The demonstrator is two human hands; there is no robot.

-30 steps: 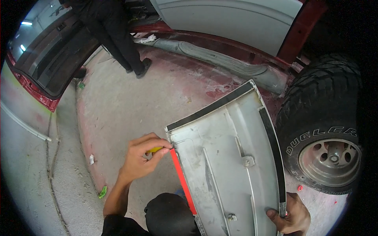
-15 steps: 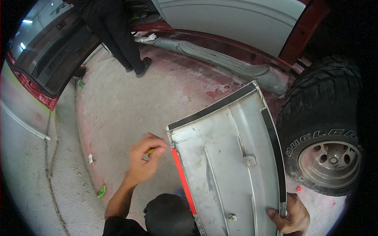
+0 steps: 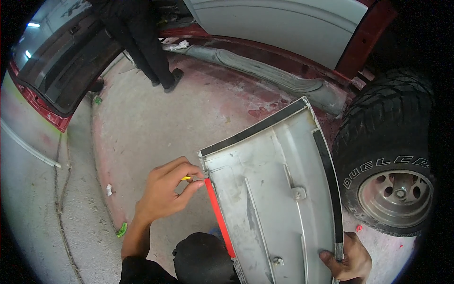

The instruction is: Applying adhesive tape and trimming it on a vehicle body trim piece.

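Note:
A silvery-white curved panel [image 3: 265, 199] stands tilted in front of me, its ribbed inner face showing. Black strips [image 3: 255, 130] line its top and right edges. Along the left edge runs a bright red tape strip [image 3: 220, 215]. My left hand [image 3: 168, 184] is closed in a pinch at the red strip's upper end, its fingertips touching or very close to the panel edge. A small yellow piece [image 3: 187, 178] sticks out between those fingers; its kind is unclear. My right hand [image 3: 350, 260] grips the panel's lower right edge, thumb on the inner face.
A large black tyre [image 3: 383, 113] on a silver wheel stands close at right. Behind are a grey side step [image 3: 265, 68] and a white door panel [image 3: 283, 23]. A person in dark trousers [image 3: 142, 47] stands far left. A black rounded shape [image 3: 203, 260] is below the panel.
My left hand has turned and its fingertips have come in to the panel's left edge, by the red strip's top. The panel and my right hand stay nearly still.

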